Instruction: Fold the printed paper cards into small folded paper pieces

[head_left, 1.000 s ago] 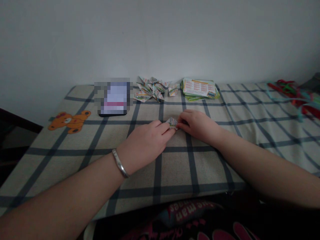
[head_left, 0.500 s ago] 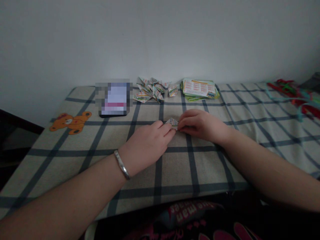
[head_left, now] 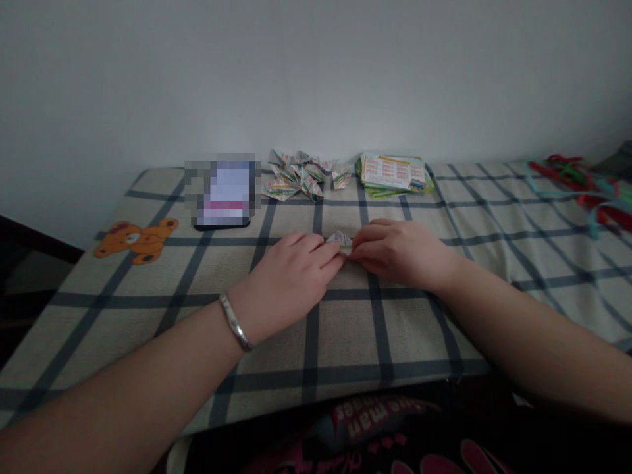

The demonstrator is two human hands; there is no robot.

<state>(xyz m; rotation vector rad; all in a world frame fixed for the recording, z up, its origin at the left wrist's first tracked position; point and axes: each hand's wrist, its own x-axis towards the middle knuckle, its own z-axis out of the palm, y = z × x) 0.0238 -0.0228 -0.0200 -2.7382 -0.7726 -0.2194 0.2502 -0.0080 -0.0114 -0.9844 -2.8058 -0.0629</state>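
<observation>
A small folded piece of printed paper [head_left: 340, 239] lies on the checked cloth [head_left: 345, 329] in the middle of the view. My left hand [head_left: 289, 280], with a silver bracelet on its wrist, presses its fingertips on the paper's left side. My right hand [head_left: 399, 253] pinches the paper's right side with its fingers. Most of the paper is hidden under the fingers of both hands.
A pile of several folded paper pieces [head_left: 301, 176] and a stack of printed sheets [head_left: 394, 174] lie by the wall. A blurred-out dark tablet [head_left: 223, 194] lies to their left. Red and green plastic items [head_left: 587, 187] sit at the far right. A bear print [head_left: 135, 239] marks the cloth.
My right hand has slid slightly lower and its fingers have closed tighter along the paper's right side. My left hand has barely shifted.
</observation>
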